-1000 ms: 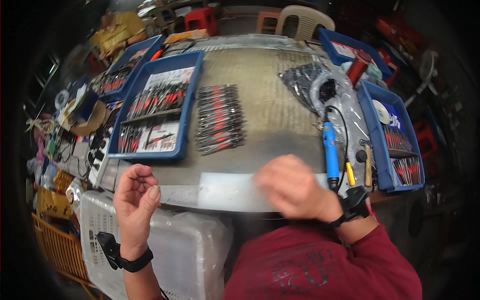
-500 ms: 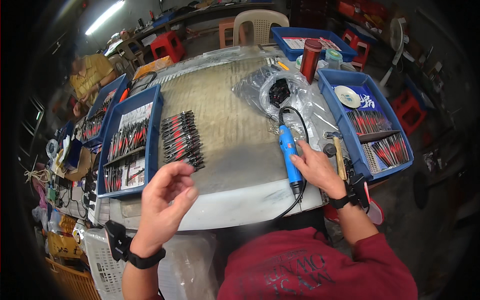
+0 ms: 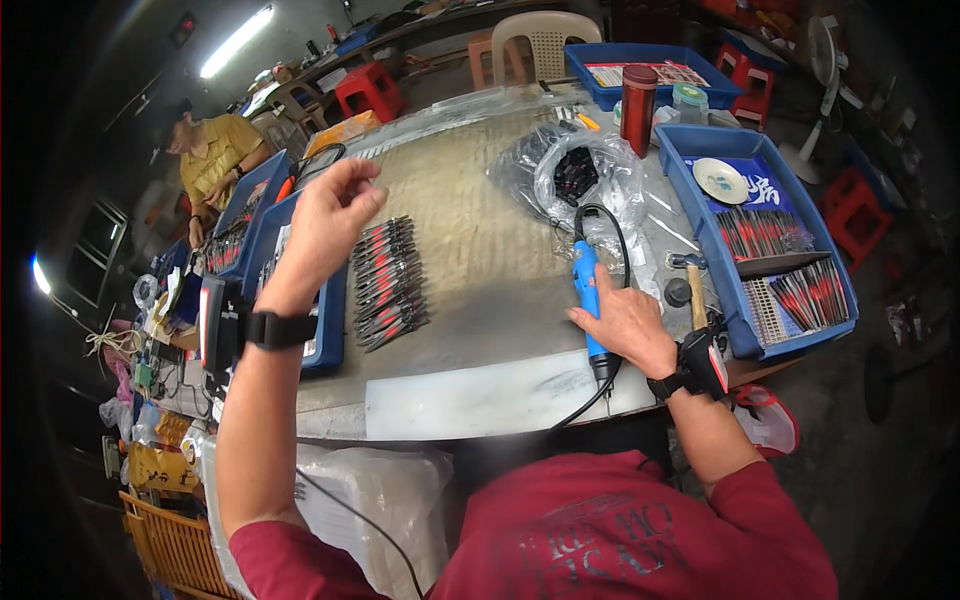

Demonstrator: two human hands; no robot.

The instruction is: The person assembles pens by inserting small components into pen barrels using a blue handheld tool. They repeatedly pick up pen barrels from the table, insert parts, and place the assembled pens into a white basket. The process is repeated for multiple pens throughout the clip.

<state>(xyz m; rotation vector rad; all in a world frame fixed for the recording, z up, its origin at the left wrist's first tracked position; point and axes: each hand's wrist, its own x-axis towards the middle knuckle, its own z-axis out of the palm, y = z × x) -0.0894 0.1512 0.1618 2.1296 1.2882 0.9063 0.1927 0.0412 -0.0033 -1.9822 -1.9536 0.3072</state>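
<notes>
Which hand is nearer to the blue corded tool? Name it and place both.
Right. The right hand is on the blue corded tool, thumb across its body; the left hand is raised off to its left, beyond the pens.

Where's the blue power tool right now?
In the head view, the blue power tool is right of centre, against the right hand, just left of the hammer.
</notes>
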